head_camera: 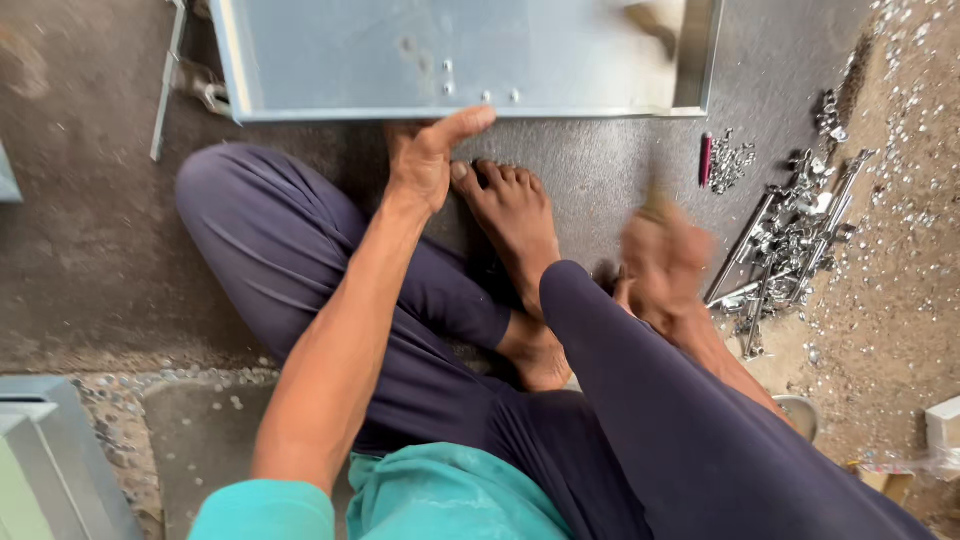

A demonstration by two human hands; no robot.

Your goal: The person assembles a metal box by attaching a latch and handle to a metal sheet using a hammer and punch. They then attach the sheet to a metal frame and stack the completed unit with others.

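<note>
Galvanised tray edge touches left hand.

A sheet-metal panel, dull grey and smooth, was seen on rough matt concrete floor; shiny metal fasteners were scattered nearby.

Single head view, looking steeply down, close over lap, floor beyond
</note>
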